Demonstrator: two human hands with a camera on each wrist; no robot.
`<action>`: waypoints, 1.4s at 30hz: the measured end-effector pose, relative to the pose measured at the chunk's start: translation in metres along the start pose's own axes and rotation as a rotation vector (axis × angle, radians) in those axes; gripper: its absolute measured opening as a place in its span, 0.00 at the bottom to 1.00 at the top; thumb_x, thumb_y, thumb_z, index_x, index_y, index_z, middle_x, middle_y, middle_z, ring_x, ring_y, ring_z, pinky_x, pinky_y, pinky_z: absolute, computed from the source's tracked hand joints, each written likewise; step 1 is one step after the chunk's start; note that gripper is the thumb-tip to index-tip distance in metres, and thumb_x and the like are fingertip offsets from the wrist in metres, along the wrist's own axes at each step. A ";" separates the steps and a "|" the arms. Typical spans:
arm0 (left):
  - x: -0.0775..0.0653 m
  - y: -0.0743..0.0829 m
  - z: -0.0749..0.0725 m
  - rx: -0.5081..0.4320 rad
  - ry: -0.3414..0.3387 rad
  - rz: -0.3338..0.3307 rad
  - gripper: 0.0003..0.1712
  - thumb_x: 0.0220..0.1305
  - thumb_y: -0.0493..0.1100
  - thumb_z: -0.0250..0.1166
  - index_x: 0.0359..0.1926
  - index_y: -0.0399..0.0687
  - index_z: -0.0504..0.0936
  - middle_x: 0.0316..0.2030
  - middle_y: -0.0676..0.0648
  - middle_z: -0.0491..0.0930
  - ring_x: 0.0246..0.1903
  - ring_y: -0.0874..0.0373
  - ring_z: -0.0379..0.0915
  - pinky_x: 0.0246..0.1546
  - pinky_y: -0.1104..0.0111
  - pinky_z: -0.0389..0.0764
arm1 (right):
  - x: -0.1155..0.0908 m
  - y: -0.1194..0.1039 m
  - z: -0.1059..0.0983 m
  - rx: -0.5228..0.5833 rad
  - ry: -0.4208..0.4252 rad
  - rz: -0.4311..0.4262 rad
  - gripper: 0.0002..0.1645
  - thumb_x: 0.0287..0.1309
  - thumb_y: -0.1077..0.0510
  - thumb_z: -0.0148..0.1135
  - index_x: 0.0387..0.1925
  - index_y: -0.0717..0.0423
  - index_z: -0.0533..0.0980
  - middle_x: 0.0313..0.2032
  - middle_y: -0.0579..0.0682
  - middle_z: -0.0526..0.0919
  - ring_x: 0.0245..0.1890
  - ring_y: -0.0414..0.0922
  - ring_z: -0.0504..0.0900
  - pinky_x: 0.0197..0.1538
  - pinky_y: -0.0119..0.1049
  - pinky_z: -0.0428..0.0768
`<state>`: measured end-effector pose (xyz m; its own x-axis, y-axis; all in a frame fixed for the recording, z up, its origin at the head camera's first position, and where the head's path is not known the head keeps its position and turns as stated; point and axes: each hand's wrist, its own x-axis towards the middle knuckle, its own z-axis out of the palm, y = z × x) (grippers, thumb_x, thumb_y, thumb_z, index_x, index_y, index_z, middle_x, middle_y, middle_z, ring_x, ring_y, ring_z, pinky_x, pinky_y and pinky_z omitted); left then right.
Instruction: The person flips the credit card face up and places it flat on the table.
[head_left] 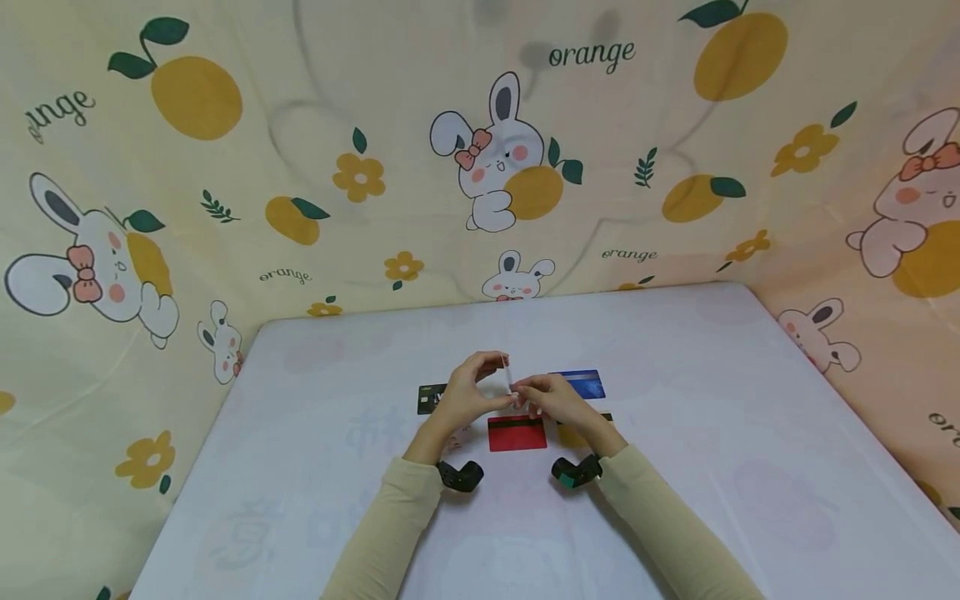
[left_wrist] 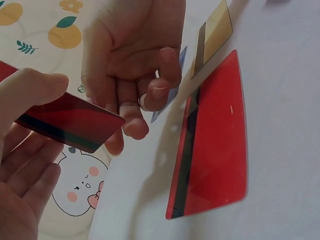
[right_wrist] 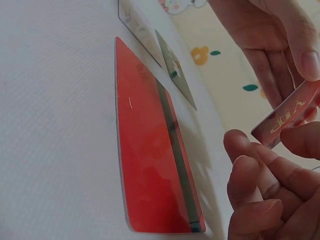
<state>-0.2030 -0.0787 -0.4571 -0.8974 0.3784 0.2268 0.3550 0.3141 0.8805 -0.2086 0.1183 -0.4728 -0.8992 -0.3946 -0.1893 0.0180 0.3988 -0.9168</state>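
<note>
Both hands work close together: the left hand [head_left: 468, 393] pinches a red VIP card [left_wrist: 82, 120] between thumb and fingers, holding it tilted above the table [head_left: 667, 350]. The right hand [head_left: 557, 398] has its fingers curled at the card's corner; whether it grips the card too, one cannot tell. Gold lettering shows on one face of the VIP card, a dark stripe on the other.

Nearest, pale sleeves [head_left: 390, 517] end at black wrist cameras [head_left: 461, 476]. Just beyond, a second red card [head_left: 517, 437] lies flat between the wrists, its dark stripe along the far edge. A gold card [left_wrist: 218, 35] lies to its right and a pale patterned card [right_wrist: 137, 27] to its left. Farther off lie a black card [head_left: 429, 400] on the left and a blue card [head_left: 588, 383] on the right. At the far side hangs a cream cloth [head_left: 450, 258] printed with rabbits and oranges.
</note>
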 end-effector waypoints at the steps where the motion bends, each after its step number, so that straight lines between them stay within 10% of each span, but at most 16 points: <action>1: 0.000 0.001 0.000 0.002 -0.001 -0.003 0.37 0.49 0.32 0.73 0.61 0.37 0.70 0.57 0.37 0.74 0.62 0.45 0.70 0.66 0.58 0.69 | 0.000 0.000 0.000 0.002 0.002 0.006 0.21 0.69 0.54 0.51 0.55 0.63 0.76 0.36 0.60 0.85 0.23 0.41 0.76 0.22 0.29 0.68; 7: -0.007 0.028 -0.005 -0.002 -0.025 -0.014 0.34 0.53 0.32 0.71 0.61 0.34 0.69 0.59 0.33 0.72 0.63 0.42 0.69 0.66 0.55 0.69 | 0.001 -0.001 0.000 0.013 0.013 0.025 0.21 0.69 0.53 0.51 0.53 0.63 0.77 0.35 0.58 0.85 0.24 0.41 0.76 0.23 0.31 0.69; 14: -0.001 -0.001 -0.001 -0.026 -0.012 -0.021 0.37 0.51 0.37 0.74 0.61 0.39 0.69 0.60 0.39 0.73 0.63 0.45 0.71 0.65 0.56 0.70 | 0.002 0.001 -0.003 0.004 0.011 0.021 0.21 0.70 0.55 0.49 0.53 0.67 0.75 0.39 0.62 0.84 0.26 0.41 0.76 0.27 0.32 0.73; 42: -0.003 -0.006 -0.001 0.017 0.010 -0.075 0.38 0.52 0.40 0.74 0.64 0.42 0.69 0.59 0.42 0.75 0.62 0.47 0.72 0.66 0.54 0.69 | 0.001 0.001 -0.012 0.157 0.044 0.141 0.17 0.72 0.55 0.47 0.48 0.67 0.71 0.29 0.45 0.76 0.24 0.38 0.74 0.27 0.29 0.70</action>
<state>-0.2023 -0.0826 -0.4627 -0.9242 0.3444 0.1651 0.2912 0.3556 0.8881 -0.2149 0.1279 -0.4700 -0.9012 -0.3059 -0.3069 0.2096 0.3121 -0.9266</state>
